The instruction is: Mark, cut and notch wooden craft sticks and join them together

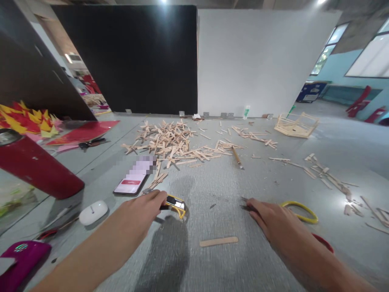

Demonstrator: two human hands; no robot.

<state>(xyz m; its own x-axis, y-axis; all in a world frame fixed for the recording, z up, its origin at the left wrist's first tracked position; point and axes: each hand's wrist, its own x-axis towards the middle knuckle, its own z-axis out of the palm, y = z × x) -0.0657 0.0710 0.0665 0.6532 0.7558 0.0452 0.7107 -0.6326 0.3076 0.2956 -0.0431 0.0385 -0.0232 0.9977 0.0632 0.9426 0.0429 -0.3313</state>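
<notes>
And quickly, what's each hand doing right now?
Left hand: closed, holding a yellow-and-black box cutter.
Right hand: over a dark, pointed tool; whether it is gripping cannot be told.

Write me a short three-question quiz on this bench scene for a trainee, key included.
1. Which hand holds the yellow-and-black cutter?
2. True or false: the phone lies with its screen facing up.
3. Which lies in the middle foreground, level with neither pile nor wall: a) the red flask, b) a single wooden stick, c) the white mouse?

Key: 1. The left hand. 2. True. 3. b.
</notes>
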